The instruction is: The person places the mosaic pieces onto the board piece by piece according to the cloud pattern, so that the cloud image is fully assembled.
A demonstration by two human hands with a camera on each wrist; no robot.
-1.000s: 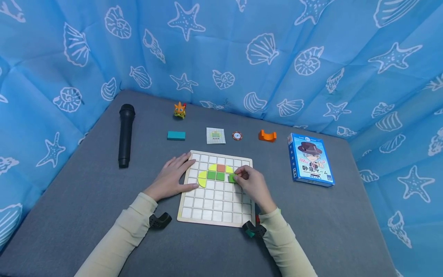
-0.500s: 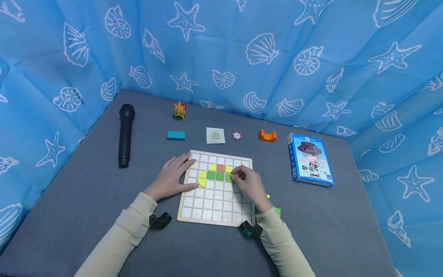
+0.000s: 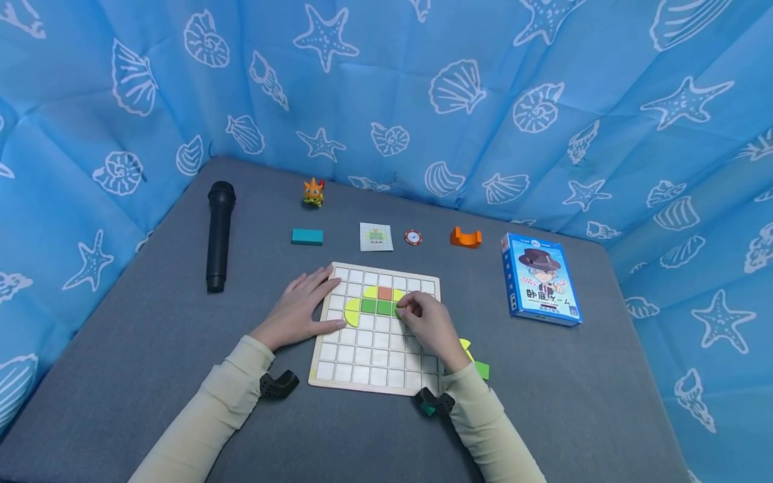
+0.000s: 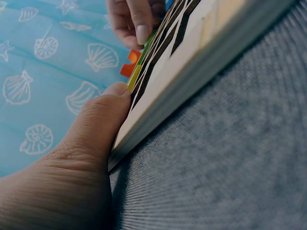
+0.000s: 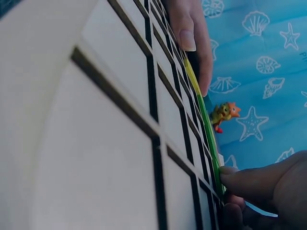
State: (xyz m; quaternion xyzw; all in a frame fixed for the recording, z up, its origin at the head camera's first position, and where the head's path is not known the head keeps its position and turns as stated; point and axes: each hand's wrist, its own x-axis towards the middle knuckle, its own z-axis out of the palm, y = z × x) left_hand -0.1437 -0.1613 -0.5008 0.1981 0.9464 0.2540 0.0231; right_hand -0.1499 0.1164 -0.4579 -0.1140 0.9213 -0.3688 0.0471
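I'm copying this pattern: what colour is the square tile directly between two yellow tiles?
The square tile is brownish orange; the head view shows it best.

Curtain (image 3: 386,67) is showing white shells and starfish on blue; bench (image 3: 260,228) is running plain grey. Grid board (image 3: 363,355) is showing white squares in pale wood, carrying yellow, green and terracotta tiles (image 3: 368,306). Microphone (image 3: 219,241) is reading black, block (image 3: 307,237) teal.

On the left of your grey table (image 3: 592,396) lies a black microphone (image 3: 219,238). To its right you see a small toy (image 3: 313,193) standing behind a teal block (image 3: 307,237). Farther right you find a poker chip (image 3: 413,237), an orange curved block (image 3: 466,238) and a blue box (image 3: 541,280), with a blue seashell-print curtain (image 3: 386,80) behind them.
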